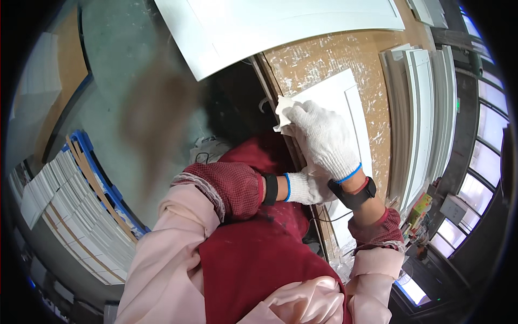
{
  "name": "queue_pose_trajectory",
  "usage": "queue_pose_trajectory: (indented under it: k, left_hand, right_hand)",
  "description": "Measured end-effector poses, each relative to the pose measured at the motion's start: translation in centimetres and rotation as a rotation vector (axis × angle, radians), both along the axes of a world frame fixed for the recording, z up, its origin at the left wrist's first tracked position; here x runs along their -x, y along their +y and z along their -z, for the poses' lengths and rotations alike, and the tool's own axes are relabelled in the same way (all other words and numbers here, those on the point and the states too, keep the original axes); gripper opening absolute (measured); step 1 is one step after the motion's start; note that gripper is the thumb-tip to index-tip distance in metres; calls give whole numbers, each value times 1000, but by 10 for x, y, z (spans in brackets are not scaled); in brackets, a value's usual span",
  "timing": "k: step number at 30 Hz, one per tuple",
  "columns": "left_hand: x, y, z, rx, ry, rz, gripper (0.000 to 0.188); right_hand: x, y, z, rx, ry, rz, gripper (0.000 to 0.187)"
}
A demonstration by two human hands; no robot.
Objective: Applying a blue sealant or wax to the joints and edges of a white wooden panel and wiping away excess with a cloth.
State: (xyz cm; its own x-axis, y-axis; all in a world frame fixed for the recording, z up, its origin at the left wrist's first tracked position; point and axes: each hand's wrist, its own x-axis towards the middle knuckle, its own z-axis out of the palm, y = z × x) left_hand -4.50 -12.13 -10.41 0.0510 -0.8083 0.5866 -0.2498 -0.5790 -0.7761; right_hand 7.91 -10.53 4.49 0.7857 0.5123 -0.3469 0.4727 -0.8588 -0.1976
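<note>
My right hand [326,137], in a white knitted glove with a blue cuff, is closed on a crumpled off-white sheet [283,114]. Whether the sheet is paper or cloth I cannot tell. It sticks out past the fingers at the near edge of a white panel [337,86] with a grooved frame line. That panel lies on a scuffed brown worktop [318,56], under both hands. My left hand [308,187], gloved the same way, reaches in low over the panel beneath the right wrist. Its fingers are hidden behind the right hand.
A larger white panel [280,21] lies at the far end, jutting over the worktop's edge. Several panels [421,113] stand stacked along the right. On the floor at left, a strapped stack of white boards [75,216] sits beside a blue pallet [102,173]. A thin cable [334,220] hangs near my right forearm.
</note>
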Motion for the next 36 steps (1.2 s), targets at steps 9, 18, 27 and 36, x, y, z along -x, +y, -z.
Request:
queue_pose_trajectory:
  k: [9, 18, 27, 36]
  left_hand:
    - [21, -12, 2, -795, -1210, -295, 40]
    - [8, -2, -12, -737, -904, -202, 46]
    - [28, -6, 12, -679, -526, -148, 57]
    - [19, 15, -4, 670, 2029, 836, 48]
  right_hand:
    - [-5, -5, 17, -144, -143, 44, 17]
    - [-6, -3, 20, -185, -14, 40, 20]
    - [15, -6, 1, -219, 61, 136, 26]
    - [-12, 4, 30, -133, -207, 49, 22]
